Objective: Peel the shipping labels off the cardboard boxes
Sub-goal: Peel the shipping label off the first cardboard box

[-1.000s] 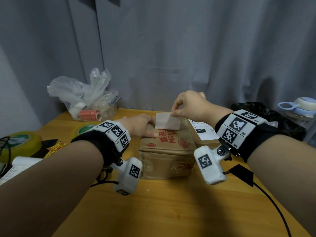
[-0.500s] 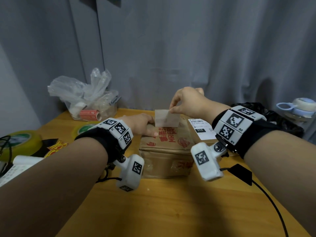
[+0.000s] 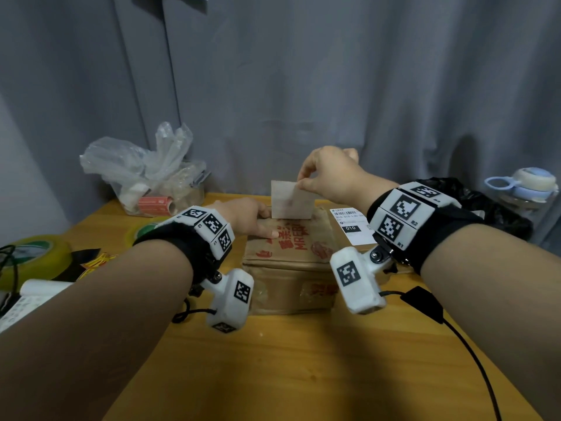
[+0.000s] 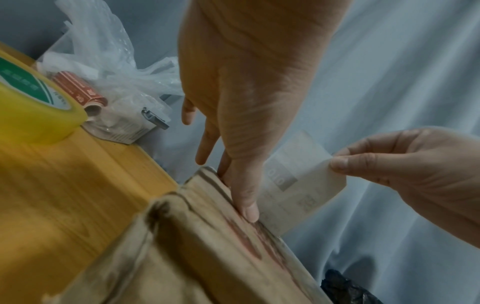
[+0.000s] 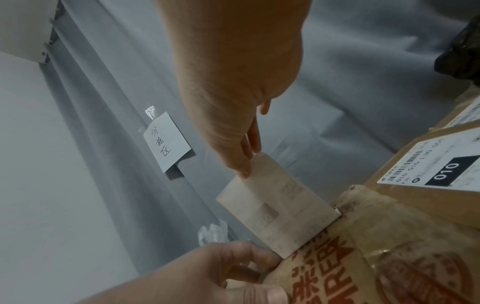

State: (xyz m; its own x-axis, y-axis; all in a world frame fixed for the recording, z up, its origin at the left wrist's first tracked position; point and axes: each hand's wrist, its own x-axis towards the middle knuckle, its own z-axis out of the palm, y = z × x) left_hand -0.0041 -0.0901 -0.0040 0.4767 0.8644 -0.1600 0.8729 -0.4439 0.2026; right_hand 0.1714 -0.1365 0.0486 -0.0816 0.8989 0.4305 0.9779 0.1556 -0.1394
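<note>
A brown cardboard box [image 3: 288, 253] with red print sits mid-table. My right hand [image 3: 300, 185] pinches the top corner of a pale shipping label [image 3: 291, 203]. The label stands upright off the box top, its lower edge still at the box; the right wrist view shows the label [image 5: 278, 214] and the pinch of my right hand [image 5: 246, 170]. My left hand [image 3: 264, 223] holds the box's far left edge, thumb on top and fingers over the far side; my left hand [image 4: 228, 174] appears likewise in its wrist view. A second box to the right carries a stuck white label [image 3: 349, 226].
A clear plastic bag [image 3: 145, 174] of odds and ends sits back left, with yellow tape rolls [image 3: 33, 259] at the left edge. A black bag [image 3: 485, 205] and a blue-white bottle [image 3: 528, 183] stand back right. A black cable [image 3: 455, 329] trails at front right. A grey curtain hangs behind.
My right hand has risen and drawn the label further up off the box top. My left hand has stayed on the box.
</note>
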